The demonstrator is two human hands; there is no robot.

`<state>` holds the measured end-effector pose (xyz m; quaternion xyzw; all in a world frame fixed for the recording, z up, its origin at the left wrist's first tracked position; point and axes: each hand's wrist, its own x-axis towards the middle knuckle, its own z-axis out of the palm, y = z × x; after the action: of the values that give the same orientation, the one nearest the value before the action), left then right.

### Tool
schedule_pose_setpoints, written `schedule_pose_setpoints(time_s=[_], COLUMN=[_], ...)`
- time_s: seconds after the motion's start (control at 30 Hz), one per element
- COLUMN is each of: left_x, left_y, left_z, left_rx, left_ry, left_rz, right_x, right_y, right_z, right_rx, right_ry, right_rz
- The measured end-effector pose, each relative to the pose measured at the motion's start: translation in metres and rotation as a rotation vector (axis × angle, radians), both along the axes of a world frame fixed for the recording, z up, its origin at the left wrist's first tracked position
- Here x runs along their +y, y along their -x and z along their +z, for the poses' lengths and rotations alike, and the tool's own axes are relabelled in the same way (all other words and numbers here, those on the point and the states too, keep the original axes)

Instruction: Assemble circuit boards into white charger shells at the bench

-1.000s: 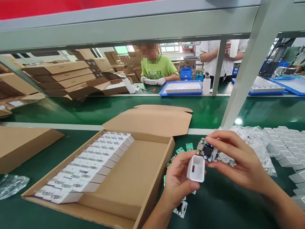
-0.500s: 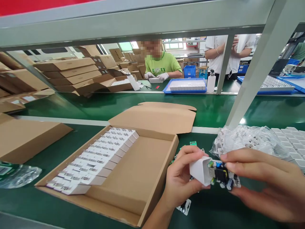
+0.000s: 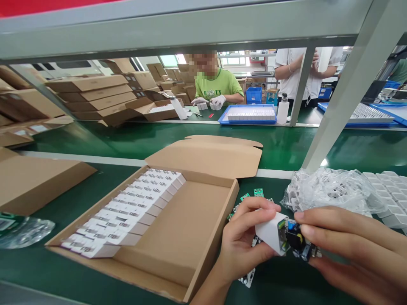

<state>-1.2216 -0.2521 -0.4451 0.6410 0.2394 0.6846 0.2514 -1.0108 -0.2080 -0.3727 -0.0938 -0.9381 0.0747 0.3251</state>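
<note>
Between thumb and fingers, my left hand (image 3: 246, 237) grips a white plastic housing (image 3: 269, 232) whose open end faces right. My right hand (image 3: 346, 241) pinches a circuit board (image 3: 297, 238) carrying a black transformer, capacitors and a blue part. The board's left end sits inside the mouth of the housing, while its right part sticks out. Beneath and behind my left hand lie more circuit boards (image 3: 248, 277), partly hidden. To the left, an open cardboard box (image 3: 178, 220) holds rows of white units (image 3: 127, 214) with metal prongs along its left side.
A clear plastic bag of white parts (image 3: 333, 190) lies at the right, beside rows of white housings (image 3: 391, 199). A bagged green item (image 3: 25, 231) and another carton (image 3: 44, 182) are on the left. A slanting metal post (image 3: 340, 93) rises at right. A gloved co-worker (image 3: 218, 87) sits opposite.
The circuit board has gone farther into the housing, and both have tilted a little. Across the bench, the co-worker's gloved hands have moved apart over white pieces.
</note>
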Motion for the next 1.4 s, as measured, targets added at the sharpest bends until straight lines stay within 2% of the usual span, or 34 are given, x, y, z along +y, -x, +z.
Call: schedule_pose_setpoints(time_s=[0.23,0.43,0.57,0.8,1.0,1.17,1.27,1.33,1.4], left_x=[0.001,-0.001,-0.001,0.000,0.001,0.006,0.006,0.004,0.003], left_y=[0.001,0.001,0.003,0.002,-0.002,-0.004,-0.010,-0.015,-0.017], left_z=[0.002,0.004,0.004,0.004,0.002,-0.003,-0.005,-0.004,-0.002], left_rx=[0.001,-0.012,-0.019,-0.034,-0.054,-0.307,-0.401,-0.467,-0.515], left_ry=[-0.001,0.030,0.040,0.044,0.081,0.277,0.468,0.565,0.594], left_rz=[-0.005,-0.052,-0.062,-0.029,0.066,0.235,0.227,0.199,0.181], right_x=[0.001,0.000,0.001,0.001,0.005,0.009,0.018,0.027,0.037], right_y=[0.002,0.000,0.000,0.003,0.018,0.045,0.056,0.055,0.043], right_z=[0.001,-0.001,-0.002,-0.002,0.001,-0.019,-0.031,-0.030,-0.021], right_rx=[0.015,0.022,0.016,0.011,0.017,-0.056,0.020,0.064,0.125], right_ry=[-0.051,0.020,0.016,-0.029,-0.136,-0.220,-0.167,-0.082,0.012], right_rz=[-0.022,-0.043,-0.049,-0.059,-0.056,-0.089,-0.076,-0.050,-0.089])
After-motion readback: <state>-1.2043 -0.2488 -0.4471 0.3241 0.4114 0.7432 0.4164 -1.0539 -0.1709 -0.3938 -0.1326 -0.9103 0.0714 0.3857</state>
